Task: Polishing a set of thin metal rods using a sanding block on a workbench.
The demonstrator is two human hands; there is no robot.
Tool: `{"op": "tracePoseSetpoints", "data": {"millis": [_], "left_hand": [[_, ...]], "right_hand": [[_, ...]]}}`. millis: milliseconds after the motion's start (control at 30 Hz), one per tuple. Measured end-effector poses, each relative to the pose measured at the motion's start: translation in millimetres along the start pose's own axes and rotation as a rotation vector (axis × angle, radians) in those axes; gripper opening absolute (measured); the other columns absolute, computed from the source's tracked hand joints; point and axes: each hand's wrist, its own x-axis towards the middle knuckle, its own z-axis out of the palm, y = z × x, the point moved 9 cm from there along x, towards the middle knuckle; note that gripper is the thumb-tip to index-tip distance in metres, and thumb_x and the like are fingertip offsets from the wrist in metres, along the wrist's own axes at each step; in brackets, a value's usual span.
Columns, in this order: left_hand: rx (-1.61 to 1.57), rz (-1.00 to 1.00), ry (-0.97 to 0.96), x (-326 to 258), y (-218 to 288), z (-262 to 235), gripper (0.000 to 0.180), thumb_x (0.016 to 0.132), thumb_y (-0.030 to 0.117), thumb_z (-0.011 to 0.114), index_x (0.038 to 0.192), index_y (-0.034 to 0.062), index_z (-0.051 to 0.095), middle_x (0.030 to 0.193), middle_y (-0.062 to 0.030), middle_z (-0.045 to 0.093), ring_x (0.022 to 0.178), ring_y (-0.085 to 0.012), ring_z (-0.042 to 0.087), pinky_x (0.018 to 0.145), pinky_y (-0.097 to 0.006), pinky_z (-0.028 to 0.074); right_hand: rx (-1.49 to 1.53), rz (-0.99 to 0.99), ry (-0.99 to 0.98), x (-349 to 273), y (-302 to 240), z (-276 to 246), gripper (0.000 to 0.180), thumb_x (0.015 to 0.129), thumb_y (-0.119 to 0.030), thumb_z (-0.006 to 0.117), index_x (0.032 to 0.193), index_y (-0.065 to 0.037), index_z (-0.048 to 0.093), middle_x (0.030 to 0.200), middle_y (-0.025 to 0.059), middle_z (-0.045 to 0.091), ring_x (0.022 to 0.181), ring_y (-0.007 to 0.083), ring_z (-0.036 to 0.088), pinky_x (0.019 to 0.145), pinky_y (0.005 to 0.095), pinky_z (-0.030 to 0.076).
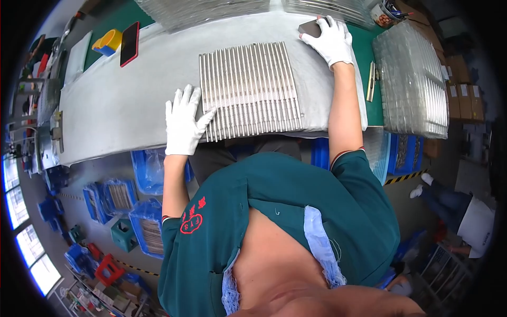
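Head view: a pale cloth (132, 113) covers most of the worktable, its middle hidden beneath a side-by-side row of metal rods. Clear plastic trays (414, 79) are stacked at the table's right; another tray stack (211, 9) is cut off by the upper edge. The metal rods (251, 90) lie on the cloth between the person's two hands, their near ends by the table edge; whether they overhang it is hard to make out. The left hand (183, 121), white-gloved, has its fingers apart, the thumb over the row's left edge and hiding part of it. The right hand (332, 45), also gloved, bends over a dark block (309, 29) beyond the row's far right corner, covering its right part; whether it grips or merely rests there, one cannot tell. Right of that forearm lie slim metal pieces (371, 82), too small to identify.
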Motion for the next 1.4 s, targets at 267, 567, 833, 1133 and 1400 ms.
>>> {"op": "tracePoseSetpoints", "data": {"millis": [267,567,833,1133,1400], "left_hand": [[-0.002,0.007,-0.057,4.5,6.8,12.5,0.06,0.092,0.043,0.059,0.14,0.0079,0.05,0.145,-0.0166,0.047,0.138,-0.0338,0.038,0.116,-0.05,0.021],[-0.029,-0.069,-0.048,-1.2,-7.7,15.9,0.057,0.095,0.043,0.055,0.143,0.014,0.047,0.15,-0.0123,0.043,0.141,-0.031,0.035,0.117,-0.05,0.019],[-0.074,-0.058,-0.011,0.3,14.6,-4.2,0.062,0.091,0.055,0.052,0.131,0.0091,0.059,0.142,-0.0131,0.051,0.137,-0.0304,0.04,0.116,-0.048,0.022],[-0.105,-0.004,0.177,-5.8,13.6,-3.3,0.06,0.091,0.057,0.05,0.13,0.0128,0.059,0.138,-0.0116,0.054,0.131,-0.03,0.046,0.112,-0.051,0.03],[-0.086,0.009,0.195,-6.4,13.9,-4.5,0.061,0.091,0.059,0.05,0.13,0.0128,0.058,0.136,-0.0114,0.056,0.128,-0.0301,0.049,0.11,-0.052,0.032]], "right_hand": [[0.074,0.055,-0.028,-8.7,-0.7,3.4,0.091,0.068,-0.075,0.062,0.138,-0.016,0.051,0.15,0.0145,0.038,0.14,0.0369,0.03,0.114,0.0593,0.019],[0.186,0.084,-0.086,-5.6,-16.8,-9.8,0.09,0.069,-0.07,0.063,0.138,-0.013,0.051,0.148,0.0166,0.04,0.138,0.038,0.032,0.11,0.0605,0.019],[0.072,0.041,-0.182,-5.8,0.9,-7.2,0.091,0.068,-0.07,0.067,0.142,-0.021,0.048,0.156,0.0118,0.032,0.145,0.0362,0.023,0.111,0.0585,0.019],[0.113,0.04,-0.233,-0.5,8.5,-3.2,0.092,0.071,-0.058,0.073,0.147,-0.017,0.041,0.156,0.0114,0.031,0.146,0.029,0.023,0.109,0.063,0.024],[0.11,0.045,-0.25,-1.0,20.6,4.0,0.09,0.073,-0.058,0.072,0.147,-0.018,0.041,0.157,0.0106,0.03,0.146,0.0272,0.024,0.108,0.0632,0.024]]}}
